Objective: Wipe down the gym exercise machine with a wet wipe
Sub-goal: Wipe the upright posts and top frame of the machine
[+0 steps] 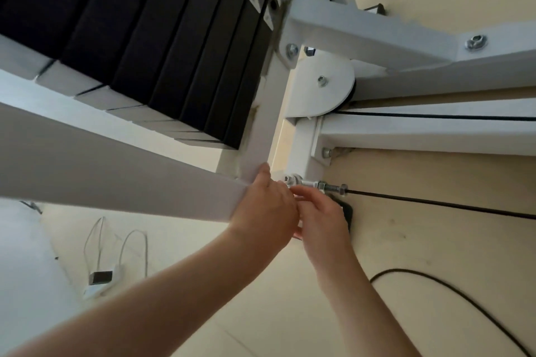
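Both your forearms reach up and forward, and the hands meet low on the machine frame (377,130). Your left hand (265,206) shows its back, pressed to the end of the sloping white beam (116,171), thumb lying up along the upright post (256,151). Your right hand (322,219) sits just beside it, under the threaded cable bolt (316,184), fingers bent toward the left palm. Neither grip is readable: the fingertips are hidden, and whether they pinch the wipe you cannot tell.

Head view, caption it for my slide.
Left hand and right hand meet at the white frame beside the threaded cable bolt, near the black weight plates.
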A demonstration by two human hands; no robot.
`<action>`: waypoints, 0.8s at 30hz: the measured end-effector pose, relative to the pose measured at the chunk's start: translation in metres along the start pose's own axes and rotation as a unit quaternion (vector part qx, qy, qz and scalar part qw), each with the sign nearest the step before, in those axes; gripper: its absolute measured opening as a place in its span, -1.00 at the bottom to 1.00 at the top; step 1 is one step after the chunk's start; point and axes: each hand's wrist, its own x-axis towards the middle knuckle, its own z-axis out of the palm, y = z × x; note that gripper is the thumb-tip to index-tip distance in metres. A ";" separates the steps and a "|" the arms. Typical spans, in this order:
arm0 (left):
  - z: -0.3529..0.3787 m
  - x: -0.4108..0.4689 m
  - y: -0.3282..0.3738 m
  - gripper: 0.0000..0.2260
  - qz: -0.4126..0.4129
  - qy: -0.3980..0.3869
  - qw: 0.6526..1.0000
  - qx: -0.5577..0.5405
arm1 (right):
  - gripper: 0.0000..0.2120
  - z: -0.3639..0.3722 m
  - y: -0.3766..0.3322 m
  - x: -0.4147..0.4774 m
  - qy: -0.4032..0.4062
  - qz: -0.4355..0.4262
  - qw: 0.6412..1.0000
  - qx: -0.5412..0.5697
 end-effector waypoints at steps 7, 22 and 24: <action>0.015 -0.054 -0.021 -0.68 -0.093 0.182 0.976 -0.072 | -0.81 0.019 -0.028 -0.023 -0.103 -0.064 0.991 0.060; -0.009 -0.020 -0.030 -0.48 -0.052 -0.058 0.995 0.065 | -0.69 0.029 -0.041 0.004 0.017 -0.036 0.994 0.101; -0.026 0.000 -0.023 -0.36 -0.058 -0.128 0.980 0.138 | -0.71 0.029 -0.045 0.006 -0.012 -0.037 0.995 0.093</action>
